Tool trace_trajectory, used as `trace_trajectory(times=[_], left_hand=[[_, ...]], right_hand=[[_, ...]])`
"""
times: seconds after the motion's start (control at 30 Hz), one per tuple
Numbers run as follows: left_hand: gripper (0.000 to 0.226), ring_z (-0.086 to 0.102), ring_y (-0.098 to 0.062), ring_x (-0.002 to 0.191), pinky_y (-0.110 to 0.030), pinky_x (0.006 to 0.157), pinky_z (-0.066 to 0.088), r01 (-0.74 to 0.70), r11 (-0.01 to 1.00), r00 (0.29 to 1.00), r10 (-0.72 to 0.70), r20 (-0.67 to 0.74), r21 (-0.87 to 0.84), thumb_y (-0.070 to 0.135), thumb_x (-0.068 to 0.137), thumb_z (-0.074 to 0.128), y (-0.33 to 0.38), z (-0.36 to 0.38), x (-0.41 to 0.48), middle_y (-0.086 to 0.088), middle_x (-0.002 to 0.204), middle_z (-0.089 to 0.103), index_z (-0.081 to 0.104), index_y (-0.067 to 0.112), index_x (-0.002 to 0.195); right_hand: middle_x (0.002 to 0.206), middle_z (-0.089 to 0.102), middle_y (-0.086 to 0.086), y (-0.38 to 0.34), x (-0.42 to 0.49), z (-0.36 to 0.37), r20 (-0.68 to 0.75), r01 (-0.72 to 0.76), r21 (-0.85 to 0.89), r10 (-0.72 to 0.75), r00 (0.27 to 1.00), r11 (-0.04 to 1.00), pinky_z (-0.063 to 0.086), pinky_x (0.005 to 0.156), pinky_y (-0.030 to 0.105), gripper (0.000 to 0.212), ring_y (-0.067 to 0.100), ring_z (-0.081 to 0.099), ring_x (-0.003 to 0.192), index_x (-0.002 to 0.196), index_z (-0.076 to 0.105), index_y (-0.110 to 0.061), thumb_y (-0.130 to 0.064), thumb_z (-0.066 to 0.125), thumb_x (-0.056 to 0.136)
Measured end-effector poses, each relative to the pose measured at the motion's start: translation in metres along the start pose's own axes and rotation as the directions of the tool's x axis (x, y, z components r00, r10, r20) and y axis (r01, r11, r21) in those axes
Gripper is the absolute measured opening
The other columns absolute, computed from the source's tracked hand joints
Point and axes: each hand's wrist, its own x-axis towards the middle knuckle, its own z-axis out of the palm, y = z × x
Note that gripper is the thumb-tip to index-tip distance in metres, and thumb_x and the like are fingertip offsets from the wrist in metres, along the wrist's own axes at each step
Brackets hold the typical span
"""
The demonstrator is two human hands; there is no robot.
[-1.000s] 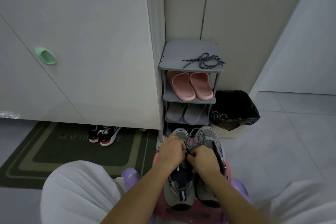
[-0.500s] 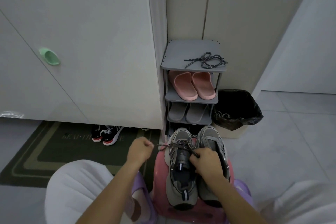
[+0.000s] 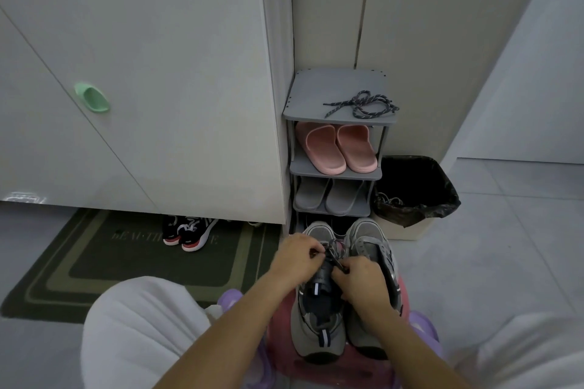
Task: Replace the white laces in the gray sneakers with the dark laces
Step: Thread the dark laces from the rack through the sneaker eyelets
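Note:
Two gray sneakers stand side by side on a pink stool [image 3: 335, 366] between my knees. The left sneaker [image 3: 319, 328] has a dark lace [image 3: 332, 251] threaded over its tongue. My left hand [image 3: 298, 257] pinches one end of that lace above the eyelets. My right hand [image 3: 360, 276] pinches the other end close beside it, partly covering the right sneaker [image 3: 368, 241]. A second dark lace [image 3: 363, 104] lies coiled on the top of the gray shoe rack [image 3: 303, 107]. White laces [image 3: 388, 200] hang at the rim of the black-lined bin.
The shoe rack holds pink slippers [image 3: 338, 147] and gray slippers [image 3: 330, 196]. A bin with a black bag [image 3: 414, 189] stands to its right. Black-and-red sneakers [image 3: 186, 230] sit on a green doormat [image 3: 94, 262] under a white cabinet [image 3: 142, 73].
My left hand, which had pulled the lace end out to the left, has come back in over the left sneaker. Both hands now meet at the lace again.

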Motion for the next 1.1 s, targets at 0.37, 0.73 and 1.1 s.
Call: trace_trajectory(times=[0.37,0.73,1.1], left_hand=[[0.023,0.057,-0.014,0.088,-0.027,0.078,0.048,0.116,0.991,0.991,-0.121,-0.061,-0.074,0.011,0.083,0.058,0.003,-0.001,0.008,-0.003,0.085,0.059,0.060,0.007,0.061],[0.029,0.042,-0.007,0.057,-0.024,0.055,0.034,0.303,0.939,0.943,-0.271,0.191,-0.161,0.019,0.085,0.057,-0.025,-0.018,-0.018,0.004,0.064,0.046,0.045,0.019,0.059],[0.028,0.057,-0.030,0.107,-0.035,0.088,0.046,0.261,0.962,0.958,-0.269,0.101,0.079,0.028,0.093,0.049,-0.022,-0.003,0.005,-0.011,0.119,0.056,0.054,0.018,0.119]], right_hand=[[0.064,0.064,0.015,-0.003,0.000,-0.002,0.009,-0.061,-0.025,0.062,0.998,0.998,0.055,0.059,0.040,0.024,0.029,0.064,0.060,0.059,0.056,-0.009,-0.018,0.054,0.081],[0.058,0.059,0.011,-0.007,0.001,-0.006,0.052,-0.050,-0.064,0.053,0.997,0.997,0.055,0.058,0.037,0.031,0.029,0.066,0.059,0.054,0.049,-0.012,-0.019,0.057,0.083],[0.057,0.067,0.011,-0.023,0.012,-0.033,0.132,-0.117,0.015,0.114,0.985,0.993,0.050,0.044,0.018,0.039,0.010,0.062,0.042,0.069,0.056,-0.007,-0.031,0.044,0.097]])
